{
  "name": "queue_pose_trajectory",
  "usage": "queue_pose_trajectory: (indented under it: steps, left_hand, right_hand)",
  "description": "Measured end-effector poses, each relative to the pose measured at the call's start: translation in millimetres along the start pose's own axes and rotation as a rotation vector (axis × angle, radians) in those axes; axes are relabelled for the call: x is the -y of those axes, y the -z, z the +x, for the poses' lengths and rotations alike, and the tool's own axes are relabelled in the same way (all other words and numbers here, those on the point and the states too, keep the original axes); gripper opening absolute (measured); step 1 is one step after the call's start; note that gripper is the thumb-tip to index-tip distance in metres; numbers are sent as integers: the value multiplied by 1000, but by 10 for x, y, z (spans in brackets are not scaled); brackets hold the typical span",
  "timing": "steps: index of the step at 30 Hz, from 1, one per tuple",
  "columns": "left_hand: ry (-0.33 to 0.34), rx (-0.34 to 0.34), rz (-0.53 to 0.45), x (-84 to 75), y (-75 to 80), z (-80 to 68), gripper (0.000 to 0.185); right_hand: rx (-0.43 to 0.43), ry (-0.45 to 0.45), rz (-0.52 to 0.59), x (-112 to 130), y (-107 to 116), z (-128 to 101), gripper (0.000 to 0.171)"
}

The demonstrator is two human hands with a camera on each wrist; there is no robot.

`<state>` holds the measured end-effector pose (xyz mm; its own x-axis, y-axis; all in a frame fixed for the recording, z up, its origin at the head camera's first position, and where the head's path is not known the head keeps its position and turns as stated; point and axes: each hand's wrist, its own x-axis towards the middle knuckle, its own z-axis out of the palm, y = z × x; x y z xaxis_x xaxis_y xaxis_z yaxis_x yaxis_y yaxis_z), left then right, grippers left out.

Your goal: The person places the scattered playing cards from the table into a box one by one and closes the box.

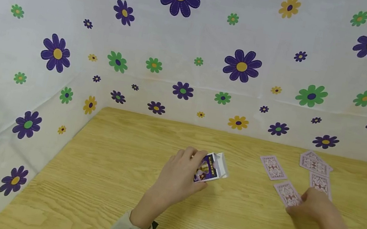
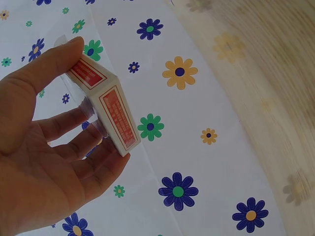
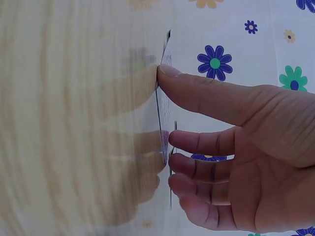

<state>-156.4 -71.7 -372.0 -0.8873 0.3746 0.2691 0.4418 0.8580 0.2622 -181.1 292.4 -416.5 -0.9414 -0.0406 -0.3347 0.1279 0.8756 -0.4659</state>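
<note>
My left hand (image 1: 176, 176) holds a small card box (image 1: 208, 169) above the table, its white flap open toward the right. The left wrist view shows the thumb on one side of the box (image 2: 117, 120) and the fingers on the other, with red printed panels on its narrow faces. At the right of the table my right hand (image 1: 319, 212) pinches a pink-backed playing card (image 1: 287, 193). In the right wrist view the thumb is at the edge of this card (image 3: 166, 98), and the index fingertip is on it farther down. The card stays low over the tabletop.
Another playing card (image 1: 273, 167) lies just beyond. Several more cards (image 1: 315, 162) overlap at the far right, with one card (image 1: 319, 183) partly behind my right hand. The wooden table (image 1: 101, 182) meets a flower-patterned cloth (image 1: 191, 71) at the back and sides.
</note>
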Motion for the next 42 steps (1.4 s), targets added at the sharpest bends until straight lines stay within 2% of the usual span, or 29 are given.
queue_pose_trajectory:
  steps: [5, 10, 14, 21, 30, 33, 38, 42]
  left_hand:
    - [0, -1, 2, 4, -15, -1, 74]
    - [1, -4, -6, 3, -21, 2, 74]
    - [-1, -5, -12, 5, -26, 2, 74]
    - [-2, -4, -11, 7, -27, -3, 74]
    - [1, -4, 2, 7, -28, -3, 73]
    - [1, -4, 2, 10, -28, -4, 73]
    - [-4, -9, 0, 22, -38, -3, 73]
    - [-5, -11, -7, 31, -42, -5, 74]
  right_hand:
    - [8, 23, 7, -48, -14, 17, 63]
    - [12, 48, 14, -52, -30, 21, 52]
    - [12, 63, 23, -42, -40, 18, 54]
    - [40, 33, 43, -47, -27, 20, 56]
    - [18, 65, 63, -61, -54, 22, 63]
    - [30, 78, 114, -34, -54, 6, 55]
    - [28, 184, 238, 40, -15, -51, 31]
    - [-51, 284, 242, 142, 28, -91, 23]
